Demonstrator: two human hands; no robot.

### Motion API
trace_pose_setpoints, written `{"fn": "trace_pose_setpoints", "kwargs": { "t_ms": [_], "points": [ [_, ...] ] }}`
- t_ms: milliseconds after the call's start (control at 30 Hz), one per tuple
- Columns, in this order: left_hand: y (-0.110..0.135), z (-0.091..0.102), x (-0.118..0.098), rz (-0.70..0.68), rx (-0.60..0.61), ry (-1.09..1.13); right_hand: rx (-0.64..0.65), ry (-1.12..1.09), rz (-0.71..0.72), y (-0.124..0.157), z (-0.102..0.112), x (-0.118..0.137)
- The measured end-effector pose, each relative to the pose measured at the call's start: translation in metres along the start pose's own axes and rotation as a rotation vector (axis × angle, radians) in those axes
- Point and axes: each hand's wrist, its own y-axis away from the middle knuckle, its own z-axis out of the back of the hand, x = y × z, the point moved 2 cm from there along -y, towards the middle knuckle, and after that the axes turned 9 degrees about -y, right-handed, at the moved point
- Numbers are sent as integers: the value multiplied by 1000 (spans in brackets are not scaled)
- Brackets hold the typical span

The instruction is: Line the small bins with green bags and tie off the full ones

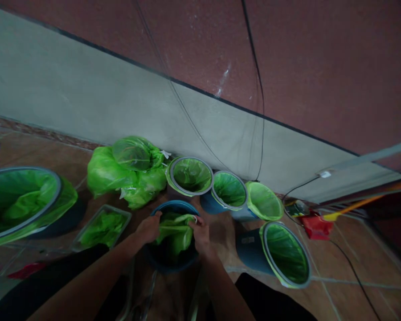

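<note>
A blue bin [172,269] stands on the floor right in front of me, with a green bin liner [177,238] bunched in its mouth. My left hand [149,228] is closed on the liner at the bin's left rim. On the opposite side, my right hand [200,230] pinches the liner's edge, where a bit of white shows. The liner hangs loosely down into the dark inside of the bin. Left of my left forearm is a clear plastic tub [125,225] holding crumpled green liners [103,228].
Several lined bins, one a grey-rimmed bin [229,191], stand to the right and behind. A large lined bin [58,187] is at left. Tied green bags [130,171] lean near the wall. Right are a red dustpan [317,226] and a cable [354,269].
</note>
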Motion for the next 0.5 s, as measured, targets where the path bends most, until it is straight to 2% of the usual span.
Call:
{"fn": "trace_pose_setpoints", "kwargs": {
  "t_ms": [133,233,333,400,500],
  "points": [
    [14,15,5,-5,-117,-187,-111,-132,34,8,41,22],
    [22,25,6,-84,-215,-261,-78,-192,58,19,60,32],
    [29,34,4,-215,-301,-265,-37,-181,73,28,61,37],
    [34,40,4,-262,-361,-230,-88,-183,62,29,58,37],
    [39,46,13,-197,-386,-201,-230,-207,56,26,57,34]
  ]
}}
